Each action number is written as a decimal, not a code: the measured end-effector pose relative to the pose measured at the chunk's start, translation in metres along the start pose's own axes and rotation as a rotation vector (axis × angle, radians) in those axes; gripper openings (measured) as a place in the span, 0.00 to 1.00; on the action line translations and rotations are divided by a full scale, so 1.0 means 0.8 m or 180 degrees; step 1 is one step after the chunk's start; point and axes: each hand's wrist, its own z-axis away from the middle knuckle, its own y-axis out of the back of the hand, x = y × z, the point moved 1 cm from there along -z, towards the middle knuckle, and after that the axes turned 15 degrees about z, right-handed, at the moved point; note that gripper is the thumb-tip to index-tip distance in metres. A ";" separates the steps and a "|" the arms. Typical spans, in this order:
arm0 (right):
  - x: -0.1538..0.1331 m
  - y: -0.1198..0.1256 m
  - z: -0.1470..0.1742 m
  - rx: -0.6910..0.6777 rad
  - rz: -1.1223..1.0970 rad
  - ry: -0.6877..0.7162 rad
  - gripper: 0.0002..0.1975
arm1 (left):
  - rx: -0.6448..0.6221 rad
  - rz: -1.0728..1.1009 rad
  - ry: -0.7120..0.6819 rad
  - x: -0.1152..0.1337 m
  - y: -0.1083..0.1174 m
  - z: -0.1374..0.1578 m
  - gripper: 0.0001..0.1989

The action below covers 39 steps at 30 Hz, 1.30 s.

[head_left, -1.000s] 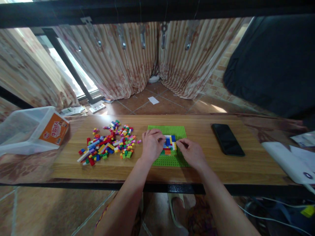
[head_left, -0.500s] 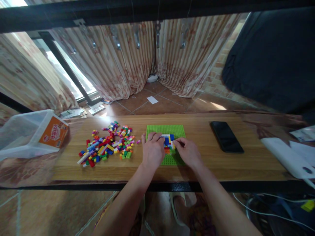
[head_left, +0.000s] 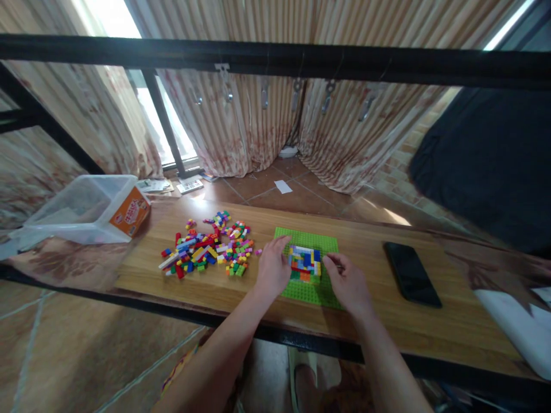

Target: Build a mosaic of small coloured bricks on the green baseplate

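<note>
A low build of coloured bricks (head_left: 306, 261) sits on a green studded baseplate (head_left: 316, 294), its blue, white, yellow, red and orange pieces now largely uncovered. My left hand (head_left: 274, 268) rests at the build's left side, over the baseplate's left edge, with its fingers stretched out and apart. Over the baseplate's right edge, a little away from the build, is my right hand (head_left: 349, 282). Its thumb and fingers are curled together; anything between them is hidden or too small to make out.
Left of the baseplate lies a spread of loose bricks (head_left: 200, 252). A clear plastic bin (head_left: 94, 215) with an orange label stands beyond the left end of the wooden table (head_left: 258, 312). To the right lies a black phone (head_left: 412, 274).
Both hands have drawn apart from the build, the left outward to its left side, the right to its right. More of the bricks show. The camera view has shifted and tilted.
</note>
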 end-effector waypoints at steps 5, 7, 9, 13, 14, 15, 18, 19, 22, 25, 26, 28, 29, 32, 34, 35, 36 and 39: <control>-0.012 -0.004 0.011 -0.0347 0.0140 0.0301 0.35 | -0.0300 0.0249 0.0301 -0.005 -0.002 -0.006 0.30; -0.015 -0.005 0.015 -0.0416 0.0266 0.0387 0.37 | -0.0375 0.0257 0.0316 -0.003 -0.006 -0.004 0.30; -0.016 -0.006 0.016 -0.0440 0.0287 0.0415 0.37 | -0.0385 0.0225 0.0326 -0.001 -0.010 -0.003 0.30; -0.008 -0.003 0.014 -0.0522 0.0170 0.0535 0.35 | -0.0358 0.0145 0.0324 0.003 -0.008 0.001 0.28; -0.005 -0.003 0.013 -0.0538 0.0159 0.0564 0.35 | -0.0346 0.0143 0.0341 0.004 -0.006 0.002 0.28; -0.002 -0.003 0.012 -0.0550 0.0160 0.0582 0.34 | -0.0338 0.0158 0.0369 0.004 -0.004 0.002 0.28; 0.004 -0.005 0.011 -0.0580 0.0203 0.0557 0.34 | -0.0322 0.0274 0.0466 0.003 0.000 0.005 0.28; 0.004 -0.006 0.011 -0.0587 0.0224 0.0523 0.34 | -0.0320 0.0302 0.0466 0.002 0.002 0.005 0.28; 0.000 -0.010 0.014 -0.0585 0.0351 0.0373 0.34 | -0.0335 0.0295 0.0389 0.000 0.005 0.007 0.27; -0.006 -0.011 0.018 -0.0529 0.0465 0.0362 0.35 | -0.0330 0.0250 0.0378 -0.003 0.014 0.006 0.25; -0.007 -0.011 0.019 -0.0499 0.0484 0.0389 0.35 | -0.0294 0.0219 0.0399 -0.004 0.020 0.005 0.25; -0.007 -0.011 0.020 -0.0471 0.0483 0.0448 0.35 | -0.0159 0.0082 0.0451 -0.007 0.035 0.002 0.24; -0.007 -0.011 0.020 -0.0485 0.0471 0.0455 0.35 | -0.0075 -0.0037 0.0466 -0.009 0.044 0.001 0.24; -0.006 -0.007 0.017 -0.0507 0.0386 0.0421 0.34 | 0.0107 -0.0565 0.0430 -0.018 0.069 -0.003 0.18; -0.009 -0.002 0.016 -0.0405 0.0348 0.0375 0.32 | 0.0072 -0.0944 0.0391 -0.025 0.078 -0.003 0.12; -0.012 0.000 0.015 -0.0325 0.0337 0.0352 0.30 | 0.0029 -0.1102 0.0377 -0.028 0.079 -0.003 0.09; -0.014 0.003 0.015 -0.0231 0.0315 0.0331 0.29 | -0.0019 -0.1227 0.0364 -0.031 0.080 -0.002 0.08; -0.023 0.007 0.017 0.0047 0.0158 0.0365 0.27 | -0.0129 -0.1439 0.0337 -0.035 0.077 -0.003 0.10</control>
